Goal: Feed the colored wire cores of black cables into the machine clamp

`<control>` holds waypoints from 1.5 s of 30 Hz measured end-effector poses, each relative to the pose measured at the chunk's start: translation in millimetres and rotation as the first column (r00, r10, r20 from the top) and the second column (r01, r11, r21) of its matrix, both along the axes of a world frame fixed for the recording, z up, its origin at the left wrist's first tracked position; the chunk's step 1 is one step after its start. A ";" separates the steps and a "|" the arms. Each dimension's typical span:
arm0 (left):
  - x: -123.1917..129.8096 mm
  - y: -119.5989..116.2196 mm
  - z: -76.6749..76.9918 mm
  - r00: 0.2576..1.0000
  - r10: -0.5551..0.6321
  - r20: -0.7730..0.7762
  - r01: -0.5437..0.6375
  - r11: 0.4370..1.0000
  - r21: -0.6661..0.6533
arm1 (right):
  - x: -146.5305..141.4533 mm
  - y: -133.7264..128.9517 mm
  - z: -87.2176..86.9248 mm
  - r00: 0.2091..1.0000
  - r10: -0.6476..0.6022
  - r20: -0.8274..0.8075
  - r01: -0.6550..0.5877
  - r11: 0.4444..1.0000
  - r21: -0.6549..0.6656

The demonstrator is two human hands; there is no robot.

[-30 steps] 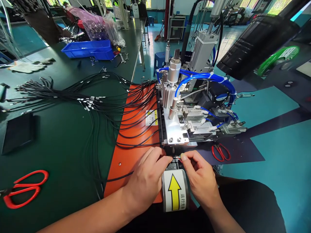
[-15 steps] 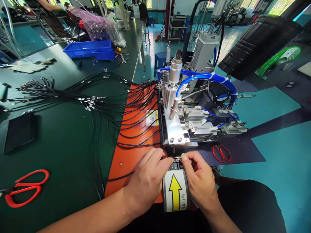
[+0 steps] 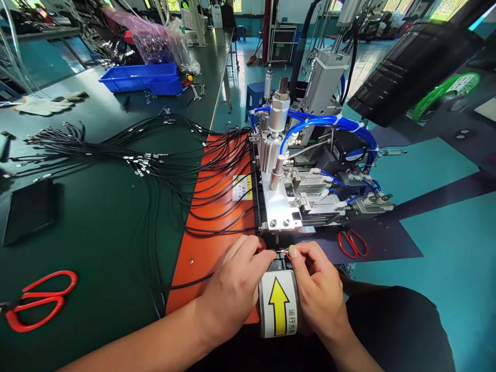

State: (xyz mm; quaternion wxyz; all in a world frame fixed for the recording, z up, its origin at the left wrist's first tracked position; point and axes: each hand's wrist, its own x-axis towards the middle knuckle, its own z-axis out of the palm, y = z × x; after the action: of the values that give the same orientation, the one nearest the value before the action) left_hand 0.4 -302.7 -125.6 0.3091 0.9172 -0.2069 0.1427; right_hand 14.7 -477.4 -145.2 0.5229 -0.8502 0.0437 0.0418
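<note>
My left hand (image 3: 242, 271) is closed on the end of a black cable (image 3: 191, 282) that runs in from the left under it. Facing it, my right hand (image 3: 320, 284) pinches thin coloured wires (image 3: 287, 252) at that cable end between thumb and forefinger. Both sets of fingertips meet over a small dark metal track, just in front of the machine (image 3: 281, 206) with its silver plate and blue air hoses. Below the fingers sits a rounded guard with a yellow arrow label (image 3: 279, 305). The wire tips are too small to make out clearly.
Several black cables (image 3: 217, 206) cross the orange plate (image 3: 182, 268) into the machine's left side. Red-handled scissors (image 3: 41, 299) lie at the left, another red pair (image 3: 352, 244) at the right. A blue bin (image 3: 141, 80) and gloves (image 3: 48, 104) stand farther back.
Both hands keep nearly the same grip and place at the track. The view has shifted very slightly. A person's arm at the far upper left is no longer seen.
</note>
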 end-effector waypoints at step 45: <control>-0.2 -1.2 0.9 0.998 0.014 -0.057 -0.011 0.999 0.047 | -1.0 -0.9 -0.6 0.999 0.013 0.031 -0.011 0.999 -0.045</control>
State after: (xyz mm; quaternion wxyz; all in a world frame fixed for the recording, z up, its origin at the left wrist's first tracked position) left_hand 0.2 -303.9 -124.7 0.2924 0.9293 -0.1953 0.1133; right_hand 13.7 -478.3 -145.7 0.5043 -0.8624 0.0313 0.0307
